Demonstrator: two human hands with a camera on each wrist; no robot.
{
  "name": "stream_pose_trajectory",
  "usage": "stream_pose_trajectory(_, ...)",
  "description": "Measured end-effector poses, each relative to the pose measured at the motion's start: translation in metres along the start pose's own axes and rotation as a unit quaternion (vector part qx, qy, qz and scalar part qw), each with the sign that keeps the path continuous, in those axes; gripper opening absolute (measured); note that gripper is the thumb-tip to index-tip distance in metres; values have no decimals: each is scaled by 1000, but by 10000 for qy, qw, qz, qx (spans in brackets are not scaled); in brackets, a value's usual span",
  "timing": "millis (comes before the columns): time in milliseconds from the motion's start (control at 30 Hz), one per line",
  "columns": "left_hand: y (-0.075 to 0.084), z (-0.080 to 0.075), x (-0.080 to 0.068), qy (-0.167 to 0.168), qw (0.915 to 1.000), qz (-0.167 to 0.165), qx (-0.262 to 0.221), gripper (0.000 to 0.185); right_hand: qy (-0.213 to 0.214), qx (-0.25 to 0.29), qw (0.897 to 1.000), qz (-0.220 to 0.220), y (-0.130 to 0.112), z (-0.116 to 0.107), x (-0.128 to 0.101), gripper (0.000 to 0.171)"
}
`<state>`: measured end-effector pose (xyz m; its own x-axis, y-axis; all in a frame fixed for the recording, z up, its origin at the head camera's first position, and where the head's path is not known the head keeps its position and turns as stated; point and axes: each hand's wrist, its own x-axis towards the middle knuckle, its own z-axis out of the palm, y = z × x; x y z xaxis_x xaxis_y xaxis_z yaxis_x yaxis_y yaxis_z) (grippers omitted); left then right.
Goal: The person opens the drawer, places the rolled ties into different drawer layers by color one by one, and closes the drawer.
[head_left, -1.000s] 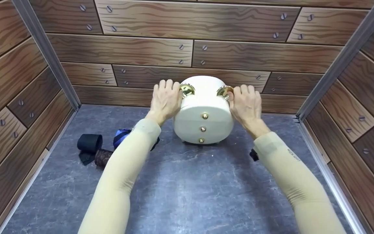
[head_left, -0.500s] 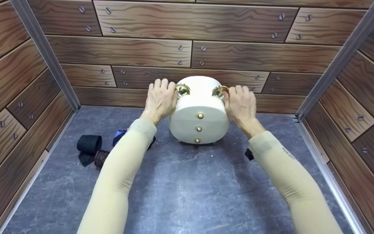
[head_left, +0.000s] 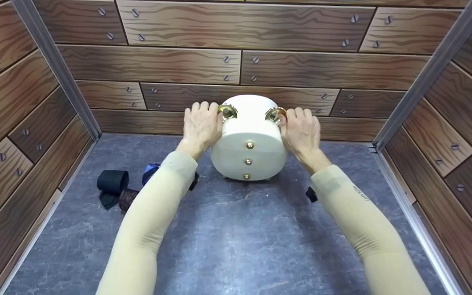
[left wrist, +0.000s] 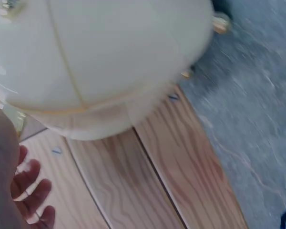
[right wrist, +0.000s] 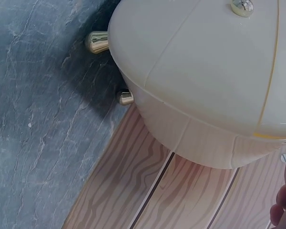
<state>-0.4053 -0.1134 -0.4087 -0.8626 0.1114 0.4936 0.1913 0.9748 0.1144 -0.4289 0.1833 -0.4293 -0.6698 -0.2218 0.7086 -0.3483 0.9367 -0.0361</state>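
Note:
A glossy white rounded drawer box (head_left: 248, 153) stands on the floor against the back wall. A column of gold knobs (head_left: 248, 162) runs down its front, and small gold feet (right wrist: 97, 42) show in the right wrist view. Two shiny gold ring-like handles (head_left: 228, 111) flank its top. My left hand (head_left: 201, 125) grips the left handle, fingers over the far side. On the other side my right hand (head_left: 301, 129) grips the right handle (head_left: 275, 114). The fingers' hold is partly hidden in the head view; curled fingers (left wrist: 35, 193) show in the left wrist view.
On the floor to the left lie a rolled black necktie (head_left: 113, 181), a rolled brown patterned one (head_left: 128, 198) and a blue rolled one (head_left: 150, 171), partly behind my left forearm. Wood-print walls (head_left: 199, 65) enclose the grey floor (head_left: 228, 246) at the back and both sides.
The white drawer box has shifted a little to the left along the floor, with both hands keeping their hold on its handles. The rolled neckties have stayed in place.

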Motion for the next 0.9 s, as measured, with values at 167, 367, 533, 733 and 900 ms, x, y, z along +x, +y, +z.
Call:
stream_pose_trajectory(167, 7, -7, -2, -306, 9974, -512, -416, 36, -97, 35, 9999, 53, 0, 0, 1, 45)
stream_pose_trajectory(367, 6, -16, -9, -213, 9916, -786, -1002, 31, -95, 55, 9999, 54, 0, 0, 4, 46)
stream_pose_trajectory(533, 4, -24, -16, 175, 9831, -823, -1628, 30, -119, 62, 9999, 50, 0, 0, 2, 45)
stream_pose_trajectory(733, 10, -37, -20, 370, 9611, -1073, -2518, 28, -206, 71, 9997, 83, 1, 0, 2, 44)
stream_pose_trajectory(900, 17, -42, -25, 359, 9367, -1216, -3264, 30, -211, 67, 9997, 64, 1, -1, 1, 45)
